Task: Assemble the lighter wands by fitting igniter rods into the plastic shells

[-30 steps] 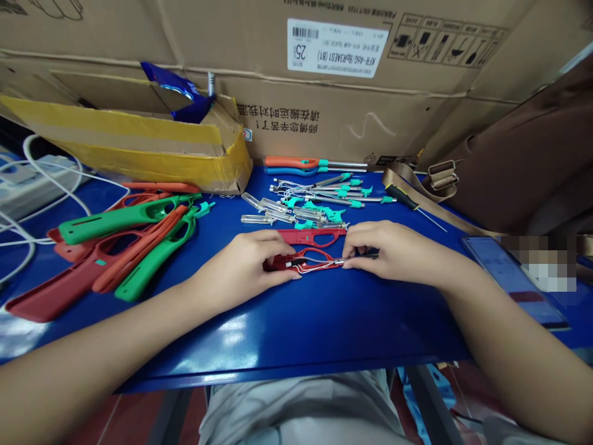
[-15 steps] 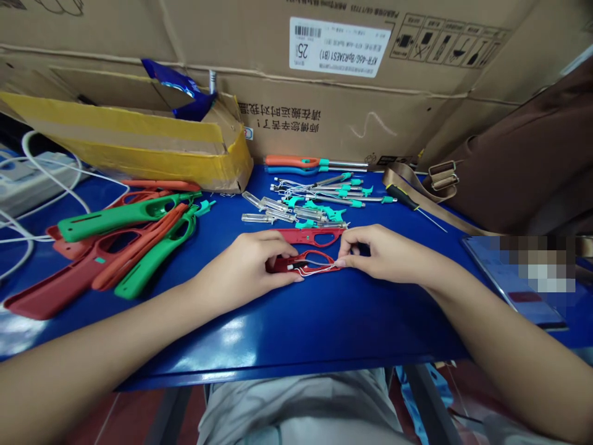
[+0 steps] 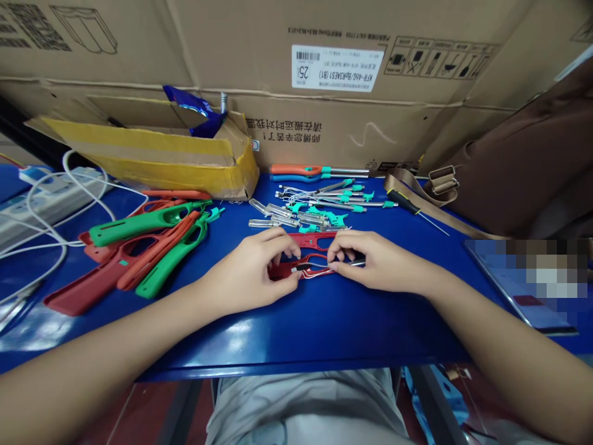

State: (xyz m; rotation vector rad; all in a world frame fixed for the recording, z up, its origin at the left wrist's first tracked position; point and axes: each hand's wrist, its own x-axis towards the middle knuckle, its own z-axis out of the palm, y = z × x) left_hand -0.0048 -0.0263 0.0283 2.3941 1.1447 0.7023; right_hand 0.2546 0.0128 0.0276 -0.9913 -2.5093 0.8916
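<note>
Crosswise, red shell [image 3: 303, 267] is pinched by L hand [image 3: 252, 272] & R hand [image 3: 370, 262], its long axis left-right between them, before teal-tipped parts [image 3: 319, 207].

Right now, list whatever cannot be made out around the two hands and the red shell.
- Head view: the red shell is partly covered by the left hand and right hand.
- How the white wire seats inside: too small.
- The flat device at right: screen blurred out.
- The power strip: cut off by the left edge.
</note>
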